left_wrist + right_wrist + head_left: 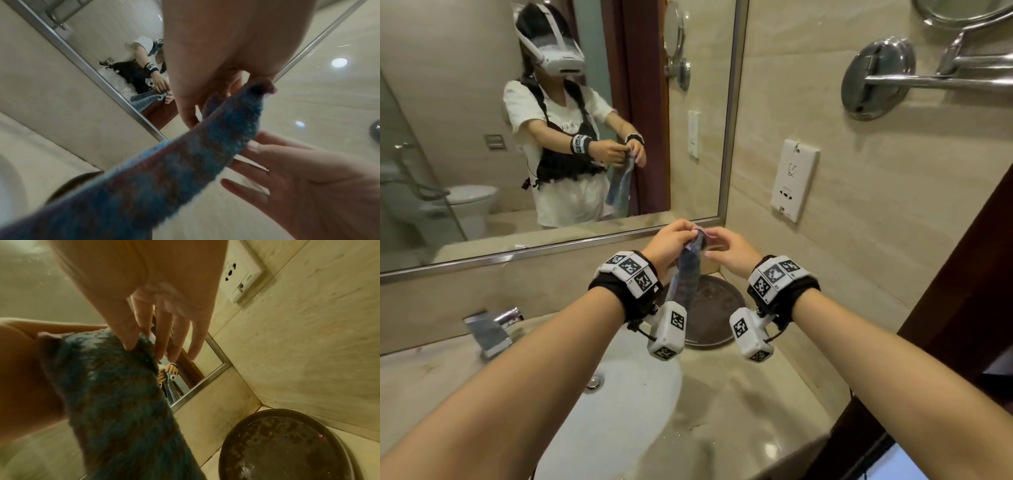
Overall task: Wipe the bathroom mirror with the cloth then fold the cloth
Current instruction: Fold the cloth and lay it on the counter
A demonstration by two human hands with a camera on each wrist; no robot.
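Both forearms reach out over the sink counter [739, 404]; the left hand [671, 245] pinches the top of the cloth [686, 274] between thumb and fingertips, while the right hand [726, 248] pinches the same bunched top edge just beside that grip, its other fingers [179, 340] loose and extended. Below the two grips the cloth hangs free in a narrow drape — blue, fuzzy, clearly soft and light; it looks limp, likely to collapse unless held by corners. Best hold, I judge: two adjacent corners, drawn apart — the mirror [465, 120] lies beyond the grip.
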